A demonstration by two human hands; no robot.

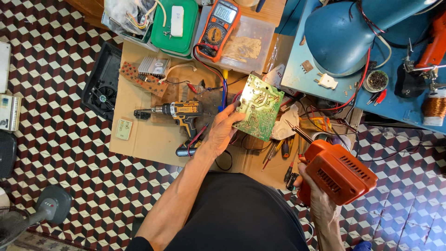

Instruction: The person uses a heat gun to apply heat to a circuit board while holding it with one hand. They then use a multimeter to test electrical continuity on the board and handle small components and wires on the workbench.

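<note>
My left hand (222, 132) grips a green circuit board (258, 108) by its lower left edge and holds it tilted above the cardboard, solder side facing me. My right hand (315, 195) is closed around the handle of an orange soldering gun (338, 171). The gun's thin metal tip (293, 129) points up and left, close to the board's lower right corner but apart from it. Under the left hand lies a black and yellow cordless drill (182, 113).
A cardboard sheet (144, 135) covers the patterned tile floor. A multimeter (219, 29) rests on a clear plastic box at the top, next to a green box (175, 25). A blue lamp (346, 35) stands on a blue table at right. A black fan housing (102, 83) lies at left.
</note>
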